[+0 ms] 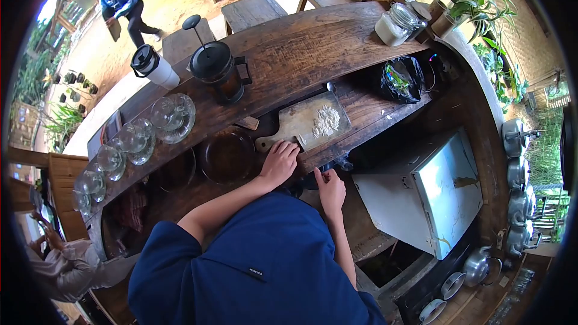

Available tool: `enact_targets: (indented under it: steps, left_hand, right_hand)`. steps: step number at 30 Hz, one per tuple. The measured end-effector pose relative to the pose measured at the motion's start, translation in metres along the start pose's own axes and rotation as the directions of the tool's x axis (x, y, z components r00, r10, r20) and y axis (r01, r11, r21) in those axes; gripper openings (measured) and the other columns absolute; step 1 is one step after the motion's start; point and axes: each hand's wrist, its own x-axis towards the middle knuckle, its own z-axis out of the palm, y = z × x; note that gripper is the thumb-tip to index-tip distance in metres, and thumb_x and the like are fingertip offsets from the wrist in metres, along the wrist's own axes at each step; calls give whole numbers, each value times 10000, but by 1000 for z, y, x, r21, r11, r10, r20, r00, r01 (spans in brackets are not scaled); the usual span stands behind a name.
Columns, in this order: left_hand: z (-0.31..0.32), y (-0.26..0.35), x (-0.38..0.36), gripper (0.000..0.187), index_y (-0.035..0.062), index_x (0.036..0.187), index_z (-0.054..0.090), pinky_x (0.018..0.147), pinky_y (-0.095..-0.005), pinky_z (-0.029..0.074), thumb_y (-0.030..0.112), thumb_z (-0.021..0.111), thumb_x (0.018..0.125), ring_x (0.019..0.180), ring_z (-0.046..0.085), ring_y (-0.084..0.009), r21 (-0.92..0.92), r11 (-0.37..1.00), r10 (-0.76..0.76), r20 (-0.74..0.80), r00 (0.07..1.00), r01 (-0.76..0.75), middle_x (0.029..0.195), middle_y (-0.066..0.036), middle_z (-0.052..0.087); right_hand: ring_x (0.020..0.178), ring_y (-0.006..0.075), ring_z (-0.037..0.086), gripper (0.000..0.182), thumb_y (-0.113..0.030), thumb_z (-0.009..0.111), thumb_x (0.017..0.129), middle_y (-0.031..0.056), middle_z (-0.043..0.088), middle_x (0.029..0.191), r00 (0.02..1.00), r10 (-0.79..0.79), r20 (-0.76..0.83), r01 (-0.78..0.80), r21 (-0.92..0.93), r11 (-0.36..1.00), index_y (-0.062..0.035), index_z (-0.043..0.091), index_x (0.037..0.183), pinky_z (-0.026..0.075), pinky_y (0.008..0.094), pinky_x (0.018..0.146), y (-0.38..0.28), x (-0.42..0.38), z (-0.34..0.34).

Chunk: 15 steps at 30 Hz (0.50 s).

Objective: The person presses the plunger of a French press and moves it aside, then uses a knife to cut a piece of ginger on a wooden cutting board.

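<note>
My left hand (280, 162) rests at the near edge of a wooden cutting board (290, 121), close to its handle, with fingers bent and pressed together; whatever it may hold is hidden. A pile of pale chopped pieces (326, 121) lies on the board, and a spoon (330, 87) is at its far edge. Lower and to the right, my right hand (330, 189) is by the counter's near edge, its fingers closed near a dark object (325, 167) I cannot make out.
On the raised wooden counter (289, 42) stand a French press (220, 75), a white tumbler (158, 69), glass cups (171, 114) and a glass jar (395, 24). A black bag (401, 79) sits right of the board. A white box (421, 189) is at right. One person walks outside; another is at lower left.
</note>
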Motion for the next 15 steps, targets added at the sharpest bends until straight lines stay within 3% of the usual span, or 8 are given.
enact_targets:
  steps: [10,12,15]
  left_hand:
    - [-5,3,-3,336,-4,1216,710,1203,-453,400,145,688,916,1287,584,-265,0,1000,-6,17,1000,6,1298,-103,660]
    - [-7,6,-1,342,-3,1220,707,1205,-450,398,146,689,912,1297,577,-266,9,1000,-16,11,1000,15,1305,-101,654]
    - [-9,9,-2,353,0,1227,705,1208,-448,396,148,690,906,1311,564,-269,29,999,-35,-1,999,35,1318,-100,646]
  right_hand:
    - [837,415,763,507,-550,737,982,175,783,851,999,37,29,-37,-2,999,-44,747,940,588,494,746,-8,12,-2]
    - [752,351,757,501,-511,764,985,132,763,775,1000,16,-1,-16,-18,1000,-21,728,887,568,447,702,-6,8,-1]
    - [736,351,752,492,-500,767,987,132,761,769,1000,-1,-5,0,-44,999,-22,723,882,564,444,693,-2,1,-1]
